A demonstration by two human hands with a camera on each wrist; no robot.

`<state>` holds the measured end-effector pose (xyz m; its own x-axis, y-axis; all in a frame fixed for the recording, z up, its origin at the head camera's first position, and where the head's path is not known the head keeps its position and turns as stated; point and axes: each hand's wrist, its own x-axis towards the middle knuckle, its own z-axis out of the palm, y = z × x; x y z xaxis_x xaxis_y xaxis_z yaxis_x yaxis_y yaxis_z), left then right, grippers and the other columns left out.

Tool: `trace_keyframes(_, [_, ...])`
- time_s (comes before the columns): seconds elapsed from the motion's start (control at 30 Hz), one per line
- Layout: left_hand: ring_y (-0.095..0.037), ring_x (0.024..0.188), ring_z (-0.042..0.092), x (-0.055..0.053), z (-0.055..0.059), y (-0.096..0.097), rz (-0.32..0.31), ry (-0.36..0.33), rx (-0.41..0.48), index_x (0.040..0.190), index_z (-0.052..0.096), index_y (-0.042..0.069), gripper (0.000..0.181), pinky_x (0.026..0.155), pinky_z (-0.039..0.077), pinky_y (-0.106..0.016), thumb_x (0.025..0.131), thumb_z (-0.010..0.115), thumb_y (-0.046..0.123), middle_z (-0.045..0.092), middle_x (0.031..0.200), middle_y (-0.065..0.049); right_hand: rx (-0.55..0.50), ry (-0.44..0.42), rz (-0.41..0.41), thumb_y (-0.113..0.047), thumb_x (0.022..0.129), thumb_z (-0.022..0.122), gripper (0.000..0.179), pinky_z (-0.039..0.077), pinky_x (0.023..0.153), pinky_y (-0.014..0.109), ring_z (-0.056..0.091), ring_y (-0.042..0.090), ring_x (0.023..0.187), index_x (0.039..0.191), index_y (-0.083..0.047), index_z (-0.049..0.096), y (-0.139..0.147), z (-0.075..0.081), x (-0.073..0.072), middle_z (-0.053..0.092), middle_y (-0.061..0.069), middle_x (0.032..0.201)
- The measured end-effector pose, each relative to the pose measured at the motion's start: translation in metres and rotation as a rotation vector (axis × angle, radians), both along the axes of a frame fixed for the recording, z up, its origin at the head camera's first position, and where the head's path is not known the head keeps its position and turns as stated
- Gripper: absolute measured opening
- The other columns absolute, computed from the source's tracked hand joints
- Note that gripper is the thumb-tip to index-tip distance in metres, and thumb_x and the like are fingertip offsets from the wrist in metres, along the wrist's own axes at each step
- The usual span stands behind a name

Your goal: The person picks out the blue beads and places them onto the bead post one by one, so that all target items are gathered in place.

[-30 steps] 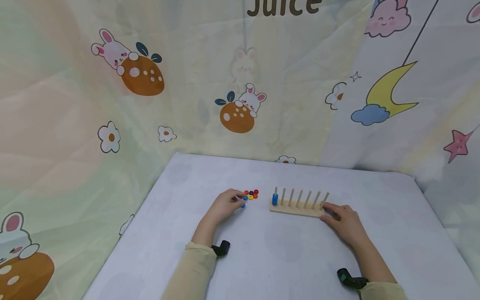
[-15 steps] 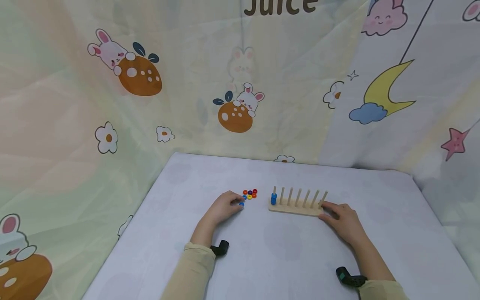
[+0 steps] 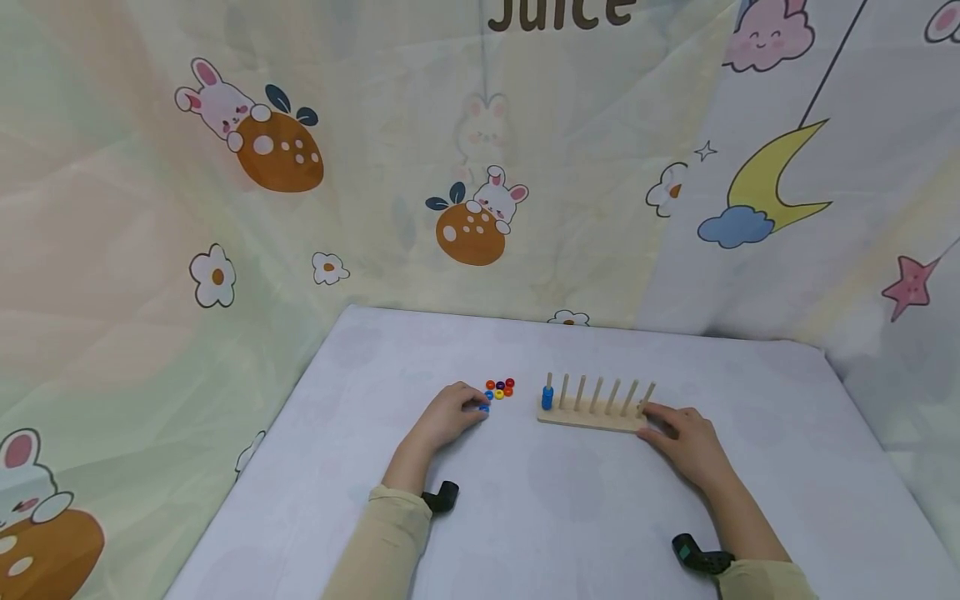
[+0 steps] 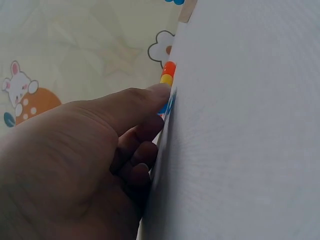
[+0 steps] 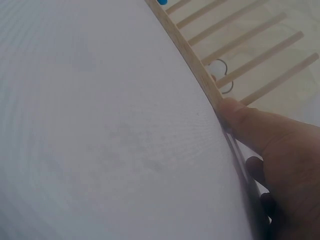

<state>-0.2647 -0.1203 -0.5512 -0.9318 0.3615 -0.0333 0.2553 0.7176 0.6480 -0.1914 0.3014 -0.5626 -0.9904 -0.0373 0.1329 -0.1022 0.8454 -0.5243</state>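
Observation:
My left hand (image 3: 450,412) rests low over the table, a small blue bead (image 3: 484,408) between its thumb and index fingertips. In the left wrist view, the thumb hides most of that spot, with a bit of blue showing beside its tip. A pale wooden peg board (image 3: 588,421) with a row of upright pegs stands to the right. Blue beads (image 3: 547,398) are stacked on its leftmost peg; the other pegs are bare. My right hand (image 3: 688,442) grips the board's right end, thumb (image 5: 235,110) on the near side.
Just beyond the left fingertips lies a small cluster of loose beads: orange, red, dark purple, another blue and a yellow bead (image 3: 498,394). A white cloth covers the table (image 3: 555,508). Behind it hangs a printed curtain (image 3: 585,225).
The left thumb and fingertips have shifted slightly down toward the near blue bead and closed on it. The right hand and peg board stay put; the head view has shifted slightly.

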Motion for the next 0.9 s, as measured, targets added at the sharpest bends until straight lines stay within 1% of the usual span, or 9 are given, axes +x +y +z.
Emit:
trace_keyframes(0.17, [-0.015, 0.108, 0.057, 0.001, 0.002, 0.001, 0.007, -0.017, -0.004, 0.11, 0.071, 0.026, 0.019, 0.099, 0.047, -0.039, 0.093, 0.069, 0.034, 0.063, 0.112, 0.006, 0.0, -0.008, 0.0, -0.049, 0.091, 0.066, 0.059, 0.04, 0.091, 0.064, 0.052, 0.042, 0.115, 0.136, -0.012, 0.059, 0.001, 0.0, 0.0, 0.062, 0.021, 0.13])
trace_keyframes(0.37, [-0.013, 0.106, 0.057, 0.003, 0.005, 0.002, -0.001, -0.013, -0.001, 0.111, 0.07, 0.026, 0.019, 0.097, 0.048, -0.038, 0.093, 0.069, 0.033, 0.064, 0.112, 0.006, 0.004, -0.017, -0.007, -0.052, 0.091, 0.065, 0.06, 0.041, 0.088, 0.062, 0.053, 0.041, 0.113, 0.136, -0.013, 0.059, 0.001, -0.001, 0.0, 0.063, 0.021, 0.129])
trace_keyframes(0.57, [-0.013, 0.099, 0.057, 0.002, 0.008, 0.004, 0.003, -0.007, 0.021, 0.112, 0.069, 0.025, 0.02, 0.092, 0.048, -0.036, 0.093, 0.069, 0.031, 0.063, 0.108, 0.007, 0.0, -0.019, -0.006, -0.053, 0.091, 0.064, 0.06, 0.042, 0.088, 0.062, 0.053, 0.041, 0.113, 0.136, -0.014, 0.059, 0.001, -0.002, 0.0, 0.063, 0.021, 0.129])
trace_keyframes(0.67, [-0.013, 0.099, 0.057, 0.002, 0.014, 0.008, 0.011, -0.015, 0.035, 0.114, 0.069, 0.026, 0.021, 0.091, 0.049, -0.035, 0.094, 0.068, 0.031, 0.063, 0.109, 0.008, -0.002, -0.023, -0.004, -0.053, 0.091, 0.064, 0.06, 0.042, 0.088, 0.062, 0.052, 0.041, 0.114, 0.137, -0.014, 0.059, 0.002, -0.002, 0.0, 0.062, 0.021, 0.129])
trace_keyframes(0.77, [-0.014, 0.102, 0.057, 0.001, 0.023, 0.013, 0.012, -0.018, 0.046, 0.115, 0.069, 0.026, 0.022, 0.091, 0.049, -0.035, 0.094, 0.067, 0.032, 0.063, 0.112, 0.009, -0.007, -0.024, -0.001, -0.052, 0.091, 0.064, 0.06, 0.041, 0.089, 0.063, 0.052, 0.042, 0.114, 0.137, -0.014, 0.058, 0.002, -0.001, -0.001, 0.062, 0.021, 0.129])
trace_keyframes(0.9, [-0.013, 0.101, 0.058, -0.002, 0.034, 0.02, -0.015, 0.003, 0.05, 0.116, 0.069, 0.025, 0.023, 0.086, 0.05, -0.032, 0.095, 0.067, 0.032, 0.064, 0.112, 0.01, -0.012, -0.017, 0.005, -0.051, 0.091, 0.065, 0.059, 0.041, 0.089, 0.063, 0.051, 0.043, 0.115, 0.136, -0.013, 0.059, 0.002, -0.001, -0.001, 0.062, 0.022, 0.129])
